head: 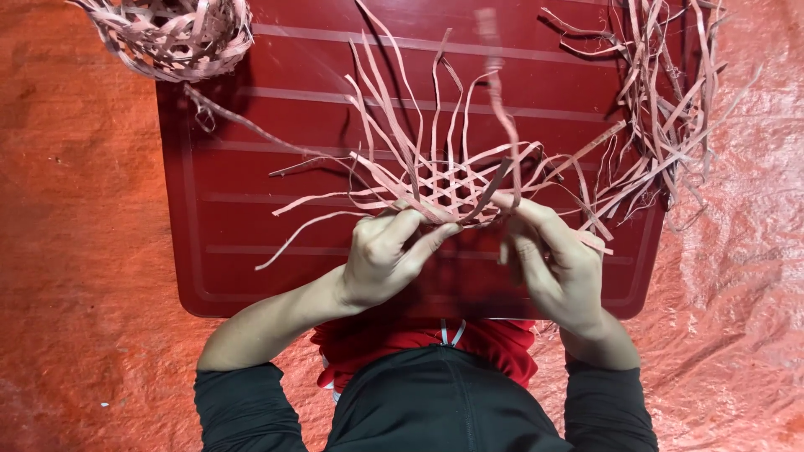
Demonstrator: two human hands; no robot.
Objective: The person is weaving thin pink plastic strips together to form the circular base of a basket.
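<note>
A partly woven mat of thin flat strips [444,186] is held just above a dark red plastic board [251,218]. Its loose strip ends fan out upward and to both sides. My left hand [385,255] pinches the near left edge of the weave between thumb and fingers. At the near right edge, my right hand [553,264] grips the weave, its index finger and thumb closed on a strip that stands up out of the lattice. The middle of the weave shows an open lattice pattern.
A finished-looking woven piece of the same strips [172,33] lies at the board's far left corner. A loose bundle of strips [662,109] lies at the far right. The board rests on an orange-red tarp [75,209]. My lap is at the bottom edge.
</note>
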